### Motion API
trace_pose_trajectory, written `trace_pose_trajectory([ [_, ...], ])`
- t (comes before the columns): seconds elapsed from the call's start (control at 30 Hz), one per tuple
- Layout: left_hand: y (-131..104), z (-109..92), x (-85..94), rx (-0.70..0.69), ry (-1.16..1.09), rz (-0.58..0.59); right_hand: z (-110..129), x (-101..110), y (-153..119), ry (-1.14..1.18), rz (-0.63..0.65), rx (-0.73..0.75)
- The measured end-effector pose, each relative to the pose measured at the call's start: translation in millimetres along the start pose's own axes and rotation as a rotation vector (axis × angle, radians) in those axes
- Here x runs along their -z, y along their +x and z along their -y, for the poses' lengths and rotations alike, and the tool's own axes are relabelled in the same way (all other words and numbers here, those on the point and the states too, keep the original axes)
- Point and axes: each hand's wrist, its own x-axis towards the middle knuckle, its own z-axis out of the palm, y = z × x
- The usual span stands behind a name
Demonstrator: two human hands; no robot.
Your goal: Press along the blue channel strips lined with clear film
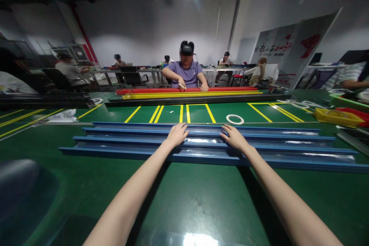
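Long blue plastic channels (pixel 121 150) lie side by side across the green table, running left to right, with shiny clear film along their troughs. My left hand (pixel 177 134) rests on the farther channels left of the middle, its fingers stretched out. On the same channels, to the right, lies my right hand (pixel 234 137) with fingers spread and the thumb apart. Neither hand is wrapped round a channel. The undersides of both hands are hidden, so I cannot tell which rims each palm touches.
Across the green table (pixel 190 200), a co-worker (pixel 187 69) sits behind red strips (pixel 161 91), yellow strips (pixel 173 95) and black strips (pixel 161 101). A white tape ring (pixel 235 119) lies beyond the blue channels. At right stands a yellow bin (pixel 336 117); crumpled white plastic (pixel 62 116) is at left.
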Motion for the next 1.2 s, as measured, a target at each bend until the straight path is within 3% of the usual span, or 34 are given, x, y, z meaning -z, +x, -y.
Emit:
trace_pose_trajectory([
  [0.17,15.9,-1.5,-24.2,0.064,-0.039,0.036,9.4,-11.7,15.8,-0.013,0.088,0.003],
  [0.3,23.2,3.3,-32.8,0.074,-0.074,0.126,11.1,-8.8,21.6,-0.032,0.114,0.047],
  [0.5,34.4,6.1,-26.5,0.062,-0.078,0.208,5.1,2.0,33.5,-0.075,0.171,0.117],
  [0.73,45.3,9.2,-21.2,0.046,-0.055,0.27,-0.5,-2.8,47.9,-0.176,0.193,0.214],
  [0.93,55.0,17.2,-24.7,0.002,-0.018,0.257,0.0,-8.3,51.0,-0.325,0.185,0.292],
  [1.2,52.4,19.3,-26.6,-0.075,0.063,0.168,2.0,-9.7,49.4,-0.281,0.195,0.206],
])
